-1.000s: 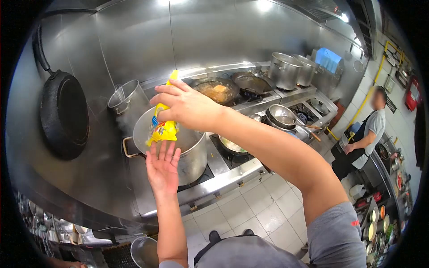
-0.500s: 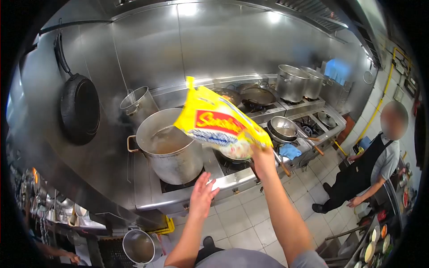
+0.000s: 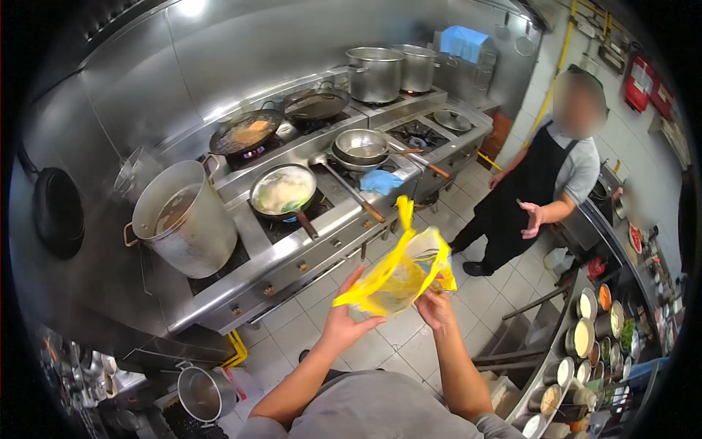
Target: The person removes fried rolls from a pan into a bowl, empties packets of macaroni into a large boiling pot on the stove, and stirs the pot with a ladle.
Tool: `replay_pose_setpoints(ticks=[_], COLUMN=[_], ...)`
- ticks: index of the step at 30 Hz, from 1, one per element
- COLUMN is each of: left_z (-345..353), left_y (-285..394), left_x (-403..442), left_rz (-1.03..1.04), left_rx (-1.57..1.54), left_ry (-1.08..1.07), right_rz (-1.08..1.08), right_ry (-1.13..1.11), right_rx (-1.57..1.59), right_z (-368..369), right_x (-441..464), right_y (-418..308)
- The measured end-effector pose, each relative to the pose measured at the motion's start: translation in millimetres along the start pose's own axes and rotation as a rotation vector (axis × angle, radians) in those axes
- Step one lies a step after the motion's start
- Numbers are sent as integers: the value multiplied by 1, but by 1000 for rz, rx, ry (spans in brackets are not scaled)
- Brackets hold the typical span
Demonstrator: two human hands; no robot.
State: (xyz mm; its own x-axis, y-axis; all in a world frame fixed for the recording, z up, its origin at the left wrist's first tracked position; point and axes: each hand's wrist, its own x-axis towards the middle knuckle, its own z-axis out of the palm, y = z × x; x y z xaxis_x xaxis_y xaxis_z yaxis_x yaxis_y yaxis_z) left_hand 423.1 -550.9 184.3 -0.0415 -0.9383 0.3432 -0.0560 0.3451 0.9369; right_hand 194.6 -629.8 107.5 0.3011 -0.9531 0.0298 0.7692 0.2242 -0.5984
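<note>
A yellow plastic bag (image 3: 384,276) is in front of me, its mouth open and its inside pale and see-through. My right hand (image 3: 436,309) grips the bag's right side, fingers closed on the plastic. At the lower left edge, my left hand (image 3: 346,322) holds the bag, thumb in front and fingers partly hidden behind it. Whether anything is left inside cannot be made out. Beyond the bag, a frying pan (image 3: 284,192) with pale, foamy food and something green sits on the stove.
A large stockpot (image 3: 186,223) with brownish liquid stands at the left of the stove (image 3: 281,256). A long-handled ladle (image 3: 344,183) lies beside nested bowls (image 3: 362,146) and a blue cloth (image 3: 380,181). A person in a black apron (image 3: 537,172) stands at right, near ingredient containers (image 3: 580,340).
The bag has come down from over the stove to nearer my body, its mouth now facing me. My left hand has taken hold of it. The view has swung right; the co-worker has raised a hand.
</note>
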Motion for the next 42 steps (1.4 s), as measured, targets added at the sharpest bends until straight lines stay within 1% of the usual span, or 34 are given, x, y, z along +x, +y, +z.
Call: replay_pose_setpoints(ticks=[1,2,3,5,7,9,11,13,14,16,17,18,19,20,21,23,25,27,28,29,30,31,32,33,35,36,37,39,40,41,42], left_z=[10,22,28,34,34,29,22,15,9,-5,-12,-18,-25,-32,-39,-47,-57,-62,-65,-70,-78,-87,-94,-100,-102,-100,-95,-66,-46,-26,-3], left_y=[-6,-16,-21,-31,-54,-74,-85,-99,-108,-129,-141,-152,-163,-173,-183,-206,-219,-223,-224,-224,-224,-224,-224,-222,-198,-208,-216,-181,-170,-167,-193], left_x=[4,2,1,-6,-21,-32,-41,-49,-53,-63,-68,-72,-76,-80,-83,-90,-97,-100,-104,-111,-119,-128,-141,-156,-186,-224,-259,-284,-296,-312,-368], left_rz=[38,25,35,-222,-250,-385,-414,-436,-452,-464,-510,-553,-545,-613,-685,-716,-754,-799,-888,-902,-910,-913,-949,-978,-998,-1064,-1132,-1203,-1240,-1271,-1327], left_rx=[69,27,36,-50,-33,22,39,45,94,139,141,141,136,165,195,243,304,407,359,358,418,480,462,441,422,383,342,133,63,-9,-61], left_ry=[9,16,26,-146,-147,-259,-221,-194,-171,-134,-109,-83,-65,-51,-37,-27,-20,-158,-131,-119,-58,4,139,278,576,739,897,1229,1304,1374,1300], right_rz=[-66,-65,-113,-211,-288,-332,-338,-442,-438,-525,-518,-456,-394,-292,-285,70,71,-107,-165,-227,-218,-237,-264,-270,13,106,97,209,88,82,0], right_ry=[62,129,183,267,336,391,398,449,437,464,450,534,616,587,572,534,328,128,32,-73,-89,-144,-202,-225,-123,-111,-147,-77,-148,-170,-175], right_rx=[16,-24,-45,-71,-64,-56,-67,-61,-69,15,8,2,-4,-148,-156,-820,-1090,-1166,-1375,-1578,-1570,-1714,-1857,-1850,-2009,-2072,-2068,-1979,-1925,-1927,-1867], right_z=[-7,-25,-37,-63,-93,-118,-139,-155,-159,-163,-163,-164,-166,-172,-164,-140,-108,-122,-111,-96,-90,-86,-83,-81,-81,-92,-91,-96,-79,-83,-92], right_x=[-3,-8,-11,-13,-13,-10,-4,4,10,24,32,41,50,60,78,105,152,219,245,270,291,312,330,343,367,381,391,401,392,396,394], right_y=[-11,-23,-37,-61,-82,-102,-113,-121,-127,-136,-137,-140,-140,-134,-126,-91,-52,-4,9,21,36,50,63,75,92,104,112,123,117,122,126])
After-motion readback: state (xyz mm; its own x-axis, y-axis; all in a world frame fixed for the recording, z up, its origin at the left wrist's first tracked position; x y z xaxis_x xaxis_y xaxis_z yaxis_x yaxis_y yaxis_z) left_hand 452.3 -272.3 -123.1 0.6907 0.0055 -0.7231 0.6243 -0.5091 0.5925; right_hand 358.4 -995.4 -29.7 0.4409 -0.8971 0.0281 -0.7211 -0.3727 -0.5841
